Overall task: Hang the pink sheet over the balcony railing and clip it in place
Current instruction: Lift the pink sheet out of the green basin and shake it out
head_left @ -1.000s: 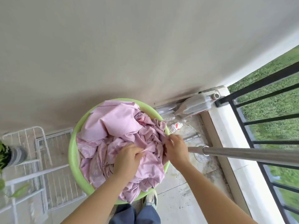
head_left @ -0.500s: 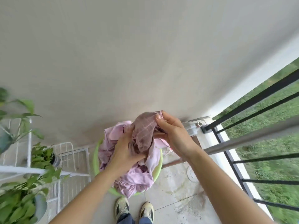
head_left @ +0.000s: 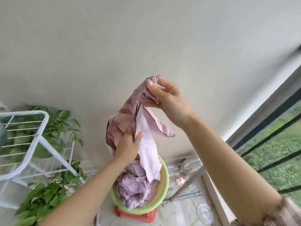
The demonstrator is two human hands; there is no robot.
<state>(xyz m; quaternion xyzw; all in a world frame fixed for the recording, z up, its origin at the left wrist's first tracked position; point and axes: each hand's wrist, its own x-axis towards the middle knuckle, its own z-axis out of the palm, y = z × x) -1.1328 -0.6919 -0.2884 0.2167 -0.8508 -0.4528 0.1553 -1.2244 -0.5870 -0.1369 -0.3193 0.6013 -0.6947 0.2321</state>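
Up high, the right hand (head_left: 169, 101) pinches a corner of the pink sheet (head_left: 143, 128) between thumb and fingertips, its grip clamped on the hem, so that the cloth's own weight drags the bundle open below it. Lower down, the left hand (head_left: 128, 147) has its grip closed round a fold of the same sheet, seemingly to feed the fabric along and find the next edge instead of hauling the whole tangle at once. Most of the sheet sits crumpled in the green basin (head_left: 164, 181), which stands on a red stool (head_left: 136, 216); raised like that, it spares the person a deep bend. The balcony railing (head_left: 270, 121) runs along the right side, near but well apart from the cloth, nothing draped over it yet. I see no clips anywhere. A white wire rack (head_left: 32, 132) and leafy plants (head_left: 42, 199) crowd the left, which may be why the lifting happens straight upward, close to the wall.
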